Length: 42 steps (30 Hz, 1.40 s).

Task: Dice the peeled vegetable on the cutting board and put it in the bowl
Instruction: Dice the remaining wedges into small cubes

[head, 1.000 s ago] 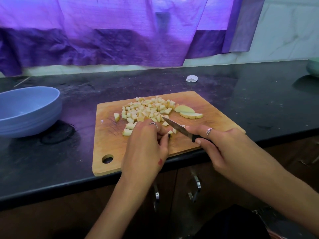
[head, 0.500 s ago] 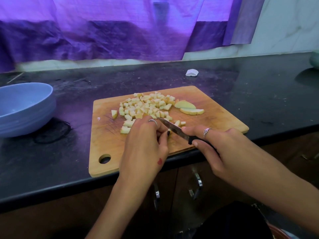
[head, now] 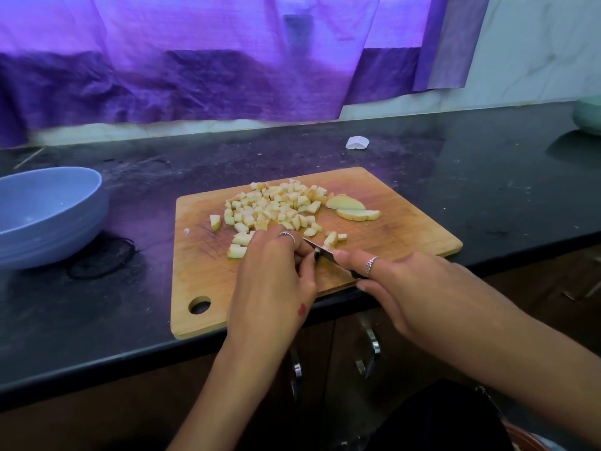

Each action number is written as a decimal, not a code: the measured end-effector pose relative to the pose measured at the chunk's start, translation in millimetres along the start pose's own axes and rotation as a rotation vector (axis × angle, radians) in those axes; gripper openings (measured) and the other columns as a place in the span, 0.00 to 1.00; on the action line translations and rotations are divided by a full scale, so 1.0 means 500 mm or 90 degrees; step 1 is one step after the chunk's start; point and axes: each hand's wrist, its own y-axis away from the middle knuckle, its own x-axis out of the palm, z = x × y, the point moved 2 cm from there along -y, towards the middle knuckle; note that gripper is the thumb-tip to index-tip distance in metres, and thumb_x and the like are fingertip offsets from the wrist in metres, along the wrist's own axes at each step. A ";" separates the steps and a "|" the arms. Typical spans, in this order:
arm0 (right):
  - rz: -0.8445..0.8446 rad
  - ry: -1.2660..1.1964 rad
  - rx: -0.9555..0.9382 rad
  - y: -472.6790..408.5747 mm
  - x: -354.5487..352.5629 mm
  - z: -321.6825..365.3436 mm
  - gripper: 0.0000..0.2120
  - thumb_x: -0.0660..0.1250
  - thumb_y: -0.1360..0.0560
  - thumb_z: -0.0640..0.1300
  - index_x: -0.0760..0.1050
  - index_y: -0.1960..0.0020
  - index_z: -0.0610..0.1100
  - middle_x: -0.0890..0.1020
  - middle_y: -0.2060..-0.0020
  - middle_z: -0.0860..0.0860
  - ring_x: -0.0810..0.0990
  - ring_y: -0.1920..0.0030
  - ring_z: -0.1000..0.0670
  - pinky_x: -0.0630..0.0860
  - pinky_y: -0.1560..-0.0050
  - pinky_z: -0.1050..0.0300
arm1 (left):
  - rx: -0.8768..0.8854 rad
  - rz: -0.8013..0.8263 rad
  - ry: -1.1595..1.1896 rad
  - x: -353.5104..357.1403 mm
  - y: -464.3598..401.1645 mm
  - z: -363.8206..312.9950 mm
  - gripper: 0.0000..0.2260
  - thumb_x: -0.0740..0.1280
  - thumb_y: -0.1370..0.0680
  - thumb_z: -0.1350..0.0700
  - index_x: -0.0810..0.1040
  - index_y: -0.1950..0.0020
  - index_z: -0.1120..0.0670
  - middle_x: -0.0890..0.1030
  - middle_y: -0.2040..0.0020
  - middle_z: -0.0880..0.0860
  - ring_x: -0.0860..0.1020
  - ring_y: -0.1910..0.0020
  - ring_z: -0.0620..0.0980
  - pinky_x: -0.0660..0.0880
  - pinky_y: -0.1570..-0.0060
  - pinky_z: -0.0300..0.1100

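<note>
A wooden cutting board [head: 406, 232] lies on the black counter. A heap of pale diced vegetable cubes [head: 276, 205] covers its far middle, and two uncut slices [head: 353, 208] lie to the right of the heap. My left hand [head: 273, 281] is curled over a small piece at the board's near middle; the piece is mostly hidden under the fingers. My right hand [head: 409, 288] grips a small black-handled knife [head: 322, 252], its blade against the left fingertips. The blue bowl [head: 42, 216] stands on the counter far left.
A purple curtain hangs behind the counter. A small white scrap [head: 357, 143] lies beyond the board. A pale green object [head: 588, 118] sits at the right edge. A dark ring of cord [head: 100, 258] lies by the bowl. Cabinet handles [head: 370, 346] are below the counter edge.
The knife has drawn back toward me through the held piece, leaving a few more cut bits right of the blade. The view has shifted slightly.
</note>
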 end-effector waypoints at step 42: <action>-0.188 -0.241 0.053 0.041 0.032 -0.036 0.27 0.47 0.28 0.67 0.75 0.44 0.53 0.81 0.59 0.53 0.77 0.66 0.55 0.77 0.63 0.53 | 0.074 0.002 -0.124 -0.071 0.042 0.029 0.07 0.66 0.24 0.50 0.82 0.49 0.49 0.77 0.55 0.44 0.73 0.50 0.46 0.71 0.47 0.44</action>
